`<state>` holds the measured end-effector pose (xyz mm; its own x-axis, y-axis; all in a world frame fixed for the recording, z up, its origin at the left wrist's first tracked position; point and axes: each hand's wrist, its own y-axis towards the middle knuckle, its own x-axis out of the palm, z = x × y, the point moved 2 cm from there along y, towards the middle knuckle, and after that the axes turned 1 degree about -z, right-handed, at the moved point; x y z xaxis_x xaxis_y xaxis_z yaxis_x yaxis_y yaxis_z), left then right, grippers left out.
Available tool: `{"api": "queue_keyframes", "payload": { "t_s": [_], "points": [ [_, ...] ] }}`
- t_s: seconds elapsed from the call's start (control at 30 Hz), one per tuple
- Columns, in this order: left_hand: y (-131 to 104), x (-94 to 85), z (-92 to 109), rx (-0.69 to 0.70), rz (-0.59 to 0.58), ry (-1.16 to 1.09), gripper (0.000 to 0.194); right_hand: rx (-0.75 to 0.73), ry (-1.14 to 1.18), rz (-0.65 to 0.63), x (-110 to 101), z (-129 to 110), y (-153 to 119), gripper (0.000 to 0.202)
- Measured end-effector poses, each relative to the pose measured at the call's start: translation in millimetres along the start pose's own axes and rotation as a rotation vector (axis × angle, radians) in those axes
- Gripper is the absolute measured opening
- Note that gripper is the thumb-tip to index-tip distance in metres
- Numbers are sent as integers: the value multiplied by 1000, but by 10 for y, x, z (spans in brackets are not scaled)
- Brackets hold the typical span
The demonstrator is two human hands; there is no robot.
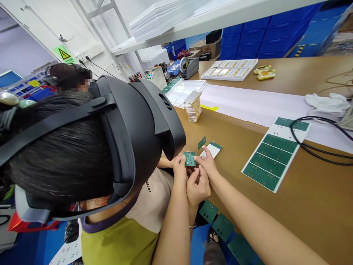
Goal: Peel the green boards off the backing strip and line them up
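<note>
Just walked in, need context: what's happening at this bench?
Three hands meet over a small green board at the edge of the brown table. The wearer's right hand pinches its right edge, and the left hand is curled just below it. A co-worker in a headset grips the left side with one hand. A white sheet of green panels and a stack of cards lie farther back, untouched.

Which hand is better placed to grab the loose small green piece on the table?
Right, probably: the right hand sits nearest the small green piece, just beyond its fingers, while the left hand pinches the green board and would have to release it.
</note>
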<state>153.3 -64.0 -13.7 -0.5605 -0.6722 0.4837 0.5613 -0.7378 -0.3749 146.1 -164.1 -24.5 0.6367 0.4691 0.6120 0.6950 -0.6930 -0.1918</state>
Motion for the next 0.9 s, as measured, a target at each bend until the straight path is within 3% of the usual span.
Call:
{"api": "queue_keyframes", "payload": {
  "t_s": [0.2, 0.4, 0.53, 0.9],
  "points": [
    [-84, -47, -10, 79, 45, 251, 32, -32, -75, 61, 31, 31, 18, 83],
    [351, -93, 301, 310, 389, 252, 25, -107, -90, 144, 104, 106, 20, 75],
    [603, -116, 357, 327, 418, 232, 30, -114, -45, 180, 125, 128, 4, 73],
    [775, -183, 202, 361, 389, 156, 28, -115, -47, 209, 132, 185, 56, 72]
  ]
}}
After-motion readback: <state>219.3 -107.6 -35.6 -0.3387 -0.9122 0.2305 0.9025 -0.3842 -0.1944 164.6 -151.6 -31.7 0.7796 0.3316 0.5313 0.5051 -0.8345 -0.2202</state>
